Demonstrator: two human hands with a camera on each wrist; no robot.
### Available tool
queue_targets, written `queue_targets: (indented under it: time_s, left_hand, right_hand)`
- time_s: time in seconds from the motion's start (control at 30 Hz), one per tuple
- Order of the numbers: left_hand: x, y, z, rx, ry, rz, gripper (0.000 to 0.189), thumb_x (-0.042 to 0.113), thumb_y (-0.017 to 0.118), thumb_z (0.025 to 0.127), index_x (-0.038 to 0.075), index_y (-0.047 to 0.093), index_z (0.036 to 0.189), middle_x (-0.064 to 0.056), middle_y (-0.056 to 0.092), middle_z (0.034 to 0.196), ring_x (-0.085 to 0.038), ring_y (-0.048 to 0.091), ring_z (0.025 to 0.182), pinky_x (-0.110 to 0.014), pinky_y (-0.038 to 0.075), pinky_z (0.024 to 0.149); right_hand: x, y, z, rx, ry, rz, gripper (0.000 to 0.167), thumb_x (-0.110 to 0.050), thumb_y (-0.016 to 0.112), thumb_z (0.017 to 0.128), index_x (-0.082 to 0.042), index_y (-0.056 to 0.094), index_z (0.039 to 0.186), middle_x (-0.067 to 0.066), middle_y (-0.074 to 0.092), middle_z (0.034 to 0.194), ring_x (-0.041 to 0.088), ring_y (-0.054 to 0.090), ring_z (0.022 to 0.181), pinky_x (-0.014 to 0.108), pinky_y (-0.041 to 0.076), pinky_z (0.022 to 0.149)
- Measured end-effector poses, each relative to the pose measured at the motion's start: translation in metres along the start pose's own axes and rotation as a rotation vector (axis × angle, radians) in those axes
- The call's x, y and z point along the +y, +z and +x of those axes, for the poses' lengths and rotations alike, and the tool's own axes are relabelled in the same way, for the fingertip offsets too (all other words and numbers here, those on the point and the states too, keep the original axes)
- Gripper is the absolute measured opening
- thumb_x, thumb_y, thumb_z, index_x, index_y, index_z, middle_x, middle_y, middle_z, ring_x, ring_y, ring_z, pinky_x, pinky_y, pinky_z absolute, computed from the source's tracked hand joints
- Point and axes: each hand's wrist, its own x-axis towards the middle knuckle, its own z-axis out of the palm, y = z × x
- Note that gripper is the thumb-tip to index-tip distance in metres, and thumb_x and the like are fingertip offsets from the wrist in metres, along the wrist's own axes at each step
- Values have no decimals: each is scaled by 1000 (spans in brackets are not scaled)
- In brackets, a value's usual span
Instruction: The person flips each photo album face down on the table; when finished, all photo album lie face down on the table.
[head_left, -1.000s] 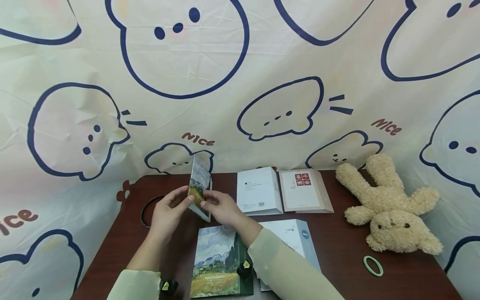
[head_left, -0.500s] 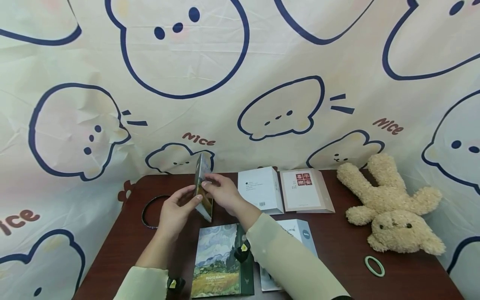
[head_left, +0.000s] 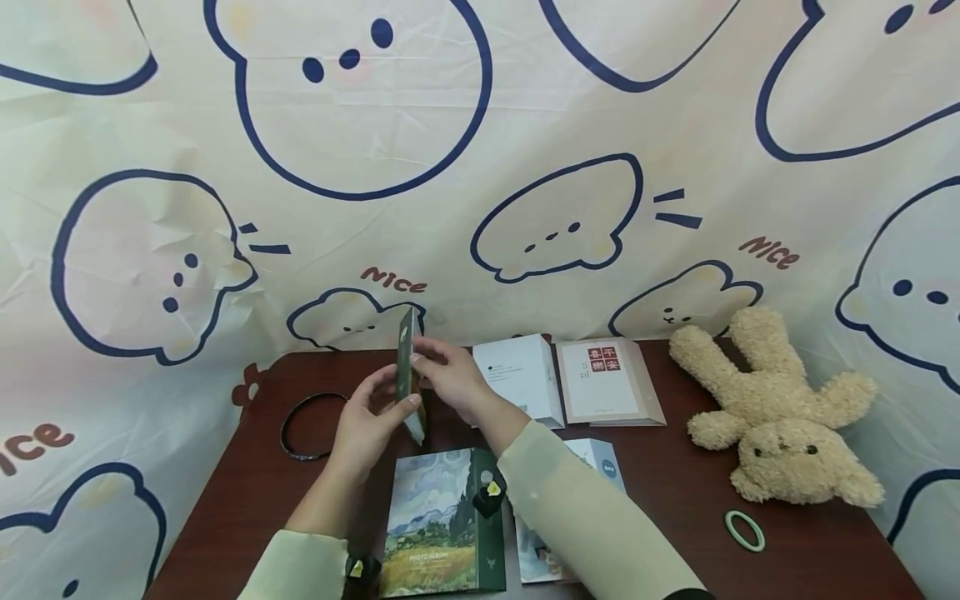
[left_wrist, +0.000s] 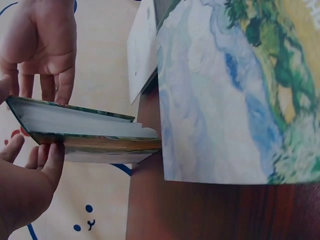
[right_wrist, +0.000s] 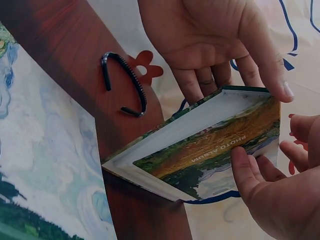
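Note:
Over the table, a small photo album [head_left: 406, 354] stands on edge, its dark green spine turned toward me. My left hand [head_left: 367, 423] pinches it from the left near the spine, as the right wrist view shows with that album [right_wrist: 220, 145] in the left fingers and thumb. From the other side my right hand [head_left: 457, 382] holds the album, fingers against its painted cover. Pages show between the covers in the left wrist view's album [left_wrist: 90, 122]. Just below the hands lies a larger photo album [head_left: 431, 521], painted with a landscape, flat on the table.
Two pale books, one white [head_left: 513, 375] and one with red characters [head_left: 603, 383], lie at the back. Another light blue book [head_left: 600, 458] is partly under my right sleeve. A black headband [head_left: 288, 429], a green ring [head_left: 744, 532] and a plush toy [head_left: 787, 417] lie around.
The small album has turned from showing its painted cover to showing its green spine, and shifted slightly right. My right hand has moved up along it; my left hand has moved right.

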Motion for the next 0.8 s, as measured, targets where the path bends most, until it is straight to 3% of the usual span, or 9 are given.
queue_targets:
  time_s: [0.13, 0.37, 0.57, 0.8]
  left_hand:
    - [-2, 4, 0, -24, 12, -34, 76, 31, 82, 92, 14, 42, 155, -9, 51, 146, -25, 52, 132, -28, 49, 106]
    - [-10, 9, 3, -68, -36, -35, 81, 32, 83, 92, 14, 39, 157, -9, 50, 148, -29, 50, 133, -51, 42, 112]
    - [-19, 10, 4, -136, -112, 38, 80, 41, 83, 89, 21, 42, 155, -8, 52, 146, -31, 52, 135, -53, 50, 103]
    - [-28, 10, 6, -208, -169, 81, 78, 36, 84, 90, 22, 44, 155, -10, 53, 146, -33, 54, 133, -51, 56, 95]
  right_hand:
    - [-1, -5, -4, 8, 0, -1, 39, -33, 64, 104, -28, 64, 143, -4, 62, 142, 19, 67, 118, 53, 47, 108]
    - [-1, -14, -7, 12, -1, 2, 41, -34, 65, 104, -24, 63, 144, -1, 61, 142, 20, 67, 118, 50, 50, 106]
    - [0, -22, -9, 17, 4, -28, 44, -31, 67, 103, -21, 60, 146, 2, 59, 144, 17, 68, 115, 42, 55, 101]
    - [2, -33, -13, 35, 12, -59, 47, -25, 72, 100, -20, 60, 145, 4, 61, 140, 17, 68, 113, 40, 56, 97]
